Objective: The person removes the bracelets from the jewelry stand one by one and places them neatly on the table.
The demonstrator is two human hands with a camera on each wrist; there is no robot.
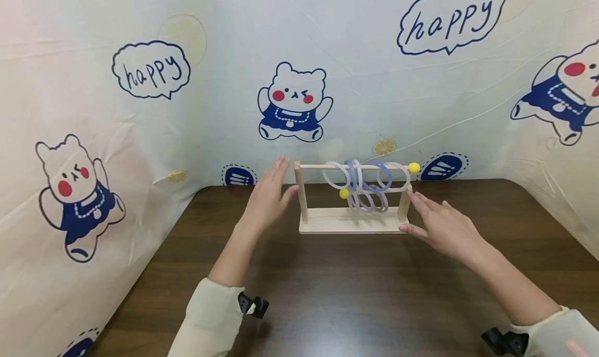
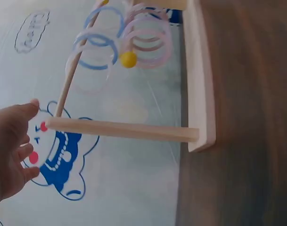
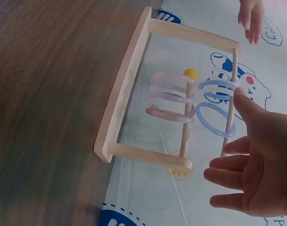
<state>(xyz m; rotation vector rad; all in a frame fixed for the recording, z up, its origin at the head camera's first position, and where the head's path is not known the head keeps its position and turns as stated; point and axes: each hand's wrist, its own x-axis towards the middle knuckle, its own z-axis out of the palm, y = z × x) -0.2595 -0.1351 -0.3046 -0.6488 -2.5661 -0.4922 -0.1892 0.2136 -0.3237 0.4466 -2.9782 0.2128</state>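
Note:
A pale wooden ring stand (image 1: 351, 226) sits on the table between the two hands. Its upper rod (image 1: 311, 166) carries several clear-white and blue rings and ends in a yellow ball (image 1: 414, 168) at the right. On a lower rod, ending in another yellow ball (image 1: 344, 193) at the left, hang several pinkish-purple rings (image 3: 171, 96). My left hand (image 1: 269, 198) is held beside the left post, fingers extended and nothing in it. To the right, my right hand (image 1: 444, 224) has straight, spread fingers close to the right post; whether it touches the wood I cannot tell.
The dark brown wooden table (image 1: 327, 284) extends in front of the stand. Behind and at both sides hangs a light cloth (image 1: 224, 102) with printed bears and "happy" bubbles. Each wrist wears a small black camera, one by the left sleeve (image 1: 208, 315).

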